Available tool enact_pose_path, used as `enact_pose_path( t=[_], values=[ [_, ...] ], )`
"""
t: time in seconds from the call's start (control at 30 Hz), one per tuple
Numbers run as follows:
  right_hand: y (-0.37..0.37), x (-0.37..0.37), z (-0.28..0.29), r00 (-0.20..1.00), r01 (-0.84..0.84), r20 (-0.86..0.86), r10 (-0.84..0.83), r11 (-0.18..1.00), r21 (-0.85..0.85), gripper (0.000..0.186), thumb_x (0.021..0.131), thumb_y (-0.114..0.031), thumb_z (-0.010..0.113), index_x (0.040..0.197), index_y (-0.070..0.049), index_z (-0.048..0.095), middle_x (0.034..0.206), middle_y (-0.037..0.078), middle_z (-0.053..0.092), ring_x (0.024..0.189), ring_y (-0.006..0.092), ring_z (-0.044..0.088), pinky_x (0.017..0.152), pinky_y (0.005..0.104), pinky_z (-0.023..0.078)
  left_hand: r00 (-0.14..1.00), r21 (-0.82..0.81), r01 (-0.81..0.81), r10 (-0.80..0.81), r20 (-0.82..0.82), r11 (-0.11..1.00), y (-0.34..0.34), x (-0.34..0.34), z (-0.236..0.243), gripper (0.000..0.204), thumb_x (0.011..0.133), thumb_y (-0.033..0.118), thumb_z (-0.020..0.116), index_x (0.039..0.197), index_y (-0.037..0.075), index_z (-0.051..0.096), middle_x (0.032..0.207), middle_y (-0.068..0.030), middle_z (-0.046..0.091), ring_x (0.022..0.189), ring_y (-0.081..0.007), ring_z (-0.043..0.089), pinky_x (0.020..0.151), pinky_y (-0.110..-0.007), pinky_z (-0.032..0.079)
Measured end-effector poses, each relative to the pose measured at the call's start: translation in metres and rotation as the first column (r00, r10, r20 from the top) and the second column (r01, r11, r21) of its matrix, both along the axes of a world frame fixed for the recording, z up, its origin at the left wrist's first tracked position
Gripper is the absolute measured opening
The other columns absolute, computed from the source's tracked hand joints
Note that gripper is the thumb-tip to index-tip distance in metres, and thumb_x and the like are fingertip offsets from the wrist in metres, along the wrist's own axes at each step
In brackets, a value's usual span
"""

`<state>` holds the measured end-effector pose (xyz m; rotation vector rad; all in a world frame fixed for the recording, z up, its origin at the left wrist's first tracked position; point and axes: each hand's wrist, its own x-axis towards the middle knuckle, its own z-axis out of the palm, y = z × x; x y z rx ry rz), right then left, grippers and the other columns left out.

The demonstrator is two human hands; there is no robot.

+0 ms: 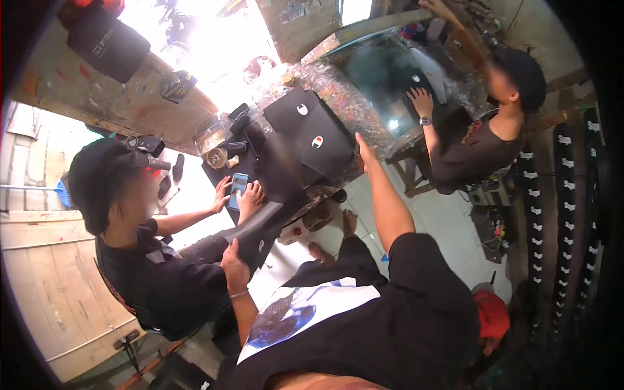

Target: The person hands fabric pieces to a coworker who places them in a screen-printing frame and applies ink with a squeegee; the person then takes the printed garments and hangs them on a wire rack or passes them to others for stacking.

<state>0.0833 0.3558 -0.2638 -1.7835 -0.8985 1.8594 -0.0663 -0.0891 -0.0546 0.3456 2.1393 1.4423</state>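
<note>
My left hand (235, 272), with a bracelet at the wrist, is closed on the edge of a black sheet (250, 242) that has a small pale mark. The sheet looks limp and partly smeared by motion. On the table ahead lie more black sheets (312, 123) with white emblems, overlapping one another. Against their right edge my right hand (366, 155) is held edge-on with its fingers stretched out; it appears to touch the edge without gripping.
A person on the left holds a phone (239, 190) beside a glass cup (216, 156). To the right, another person rests a hand on a glass-topped table (380, 71). Black strips (564, 195) with white marks hang at far right. A person in red (492, 314) is behind.
</note>
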Motion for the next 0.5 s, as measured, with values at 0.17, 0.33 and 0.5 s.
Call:
enact_pose_path(
  t=[0.17, 0.33, 0.5],
  values=[
    [-0.006, -0.035, 0.012, 0.970, -0.132, 0.212, 0.118, 0.990, 0.055, 0.056, 0.066, -0.038, 0.075, 0.097, 0.006, 0.061, 0.103, 0.016, 0.060, 0.085, 0.0232, 0.059, 0.073, 0.0349, 0.047, 0.792, 0.293, -0.546, 0.368, 0.487, 0.785, 0.006, 0.029, 0.010, 0.021, 0.090, 0.016, 0.049, 0.098, -0.003, 0.054, 0.099, -0.0110, 0.059, 0.092, -0.0208, 0.058, 0.083, -0.032, 0.046],
    [-0.001, 0.002, -0.035, 0.891, 0.409, -0.199, -0.407, 0.912, -0.034, 0.025, 0.066, -0.011, 0.075, 0.084, 0.002, 0.064, 0.088, 0.012, 0.063, 0.078, 0.0226, 0.060, 0.070, 0.0340, 0.048, 0.799, 0.360, -0.515, 0.285, 0.530, 0.778, 0.042, 0.035, 0.020, 0.022, 0.089, 0.013, 0.049, 0.102, -0.004, 0.054, 0.098, -0.0124, 0.059, 0.092, -0.0212, 0.058, 0.082, -0.032, 0.046],
    [-0.027, 0.049, 0.046, 0.852, 0.421, -0.326, -0.410, 0.906, -0.038, 0.020, 0.077, -0.013, 0.062, 0.096, -0.010, 0.055, 0.080, 0.004, 0.057, 0.063, 0.0164, 0.052, 0.051, 0.0272, 0.039, 0.962, 0.267, -0.176, 0.108, 0.251, 0.947, 0.054, 0.032, -0.005, 0.023, 0.084, 0.002, 0.050, 0.105, -0.006, 0.053, 0.098, -0.0191, 0.058, 0.094, -0.0270, 0.057, 0.084, -0.035, 0.045]
  ],
)
